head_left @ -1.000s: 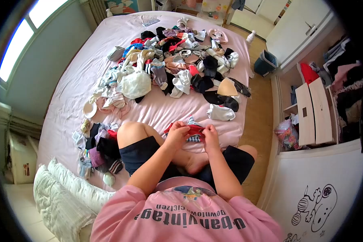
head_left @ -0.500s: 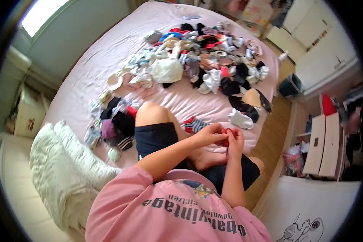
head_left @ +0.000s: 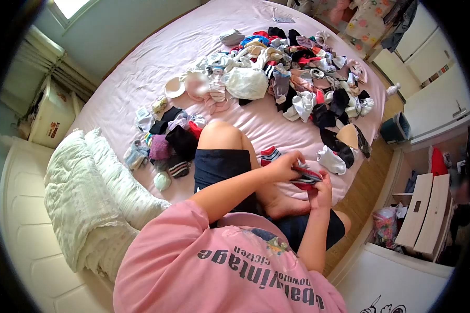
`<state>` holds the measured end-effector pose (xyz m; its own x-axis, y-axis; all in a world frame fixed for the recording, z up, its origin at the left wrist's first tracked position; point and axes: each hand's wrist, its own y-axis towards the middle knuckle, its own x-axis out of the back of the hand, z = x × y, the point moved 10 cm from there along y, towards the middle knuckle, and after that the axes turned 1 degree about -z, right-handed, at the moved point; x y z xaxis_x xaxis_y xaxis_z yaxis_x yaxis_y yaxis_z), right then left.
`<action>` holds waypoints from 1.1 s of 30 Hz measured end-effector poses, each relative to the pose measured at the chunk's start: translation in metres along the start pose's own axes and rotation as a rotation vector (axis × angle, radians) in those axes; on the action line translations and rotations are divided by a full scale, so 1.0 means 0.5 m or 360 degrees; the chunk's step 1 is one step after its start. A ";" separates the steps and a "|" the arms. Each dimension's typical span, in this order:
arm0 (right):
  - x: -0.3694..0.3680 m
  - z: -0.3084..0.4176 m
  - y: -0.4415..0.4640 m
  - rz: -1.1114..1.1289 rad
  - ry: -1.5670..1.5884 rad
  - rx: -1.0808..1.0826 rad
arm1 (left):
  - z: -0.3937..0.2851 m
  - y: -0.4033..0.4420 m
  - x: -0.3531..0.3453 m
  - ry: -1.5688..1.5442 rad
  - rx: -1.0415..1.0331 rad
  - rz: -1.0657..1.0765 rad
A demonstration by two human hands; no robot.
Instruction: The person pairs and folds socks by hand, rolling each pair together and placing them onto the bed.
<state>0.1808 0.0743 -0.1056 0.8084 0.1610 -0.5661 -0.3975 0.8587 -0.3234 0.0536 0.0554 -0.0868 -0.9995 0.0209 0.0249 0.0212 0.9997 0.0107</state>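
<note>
A red and grey striped sock [head_left: 306,178] is stretched between my two hands, above my bare foot. My left hand [head_left: 286,168] pinches its left end. The fingers of my right hand [head_left: 320,190] are closed on its right end. Just behind my left hand, another red and grey striped sock [head_left: 269,155] lies on the bed. A white sock [head_left: 331,160] rests to the right of it, beyond my right hand.
A large heap of mixed socks [head_left: 303,104] covers the far part of the bed [head_left: 256,128]. A smaller pile [head_left: 162,148] lies left of my knee. Folded quilts [head_left: 89,198] are at the near left. Drawer fronts [head_left: 425,211] stand at the right.
The view has turned, so the bed's contents sit further right. One striped sock now lies on the bed behind my hands. The sock between my hands was bunched up and is now spread out.
</note>
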 end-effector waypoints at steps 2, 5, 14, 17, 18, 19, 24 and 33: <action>-0.073 -0.003 -0.025 0.0197 0.0193 -0.0096 | 0.040 0.020 0.061 0.0363 0.0001 -0.0347; -0.095 0.004 -0.033 0.0202 -0.0378 0.0083 | 0.047 0.028 0.063 -0.0138 0.0217 -0.0415; -0.022 0.034 0.027 -0.0130 -0.1532 0.0583 | -0.044 -0.019 -0.007 0.0809 -0.0022 -0.0112; -0.064 0.007 0.009 0.0052 -0.0693 0.0391 | 0.019 -0.003 0.060 0.1147 0.0297 -0.0386; -0.088 -0.004 -0.002 0.0153 -0.0619 0.0315 | 0.049 0.007 0.072 0.1060 0.0274 -0.0426; -0.110 -0.019 -0.013 0.0253 -0.0546 0.0238 | 0.058 0.012 0.082 0.0971 0.0252 -0.0465; -0.037 0.037 0.002 -0.0392 -0.2109 0.0522 | 0.007 -0.007 0.051 -0.0354 0.0285 -0.0591; -0.084 -0.031 0.001 0.0198 -0.0104 -0.0137 | -0.013 -0.014 0.065 0.0852 -0.0016 -0.0476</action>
<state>0.1400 0.0605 -0.0936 0.7759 0.2975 -0.5563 -0.5301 0.7855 -0.3193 0.0214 0.0490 -0.0795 -0.8110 -0.2718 0.5181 -0.2557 0.9611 0.1041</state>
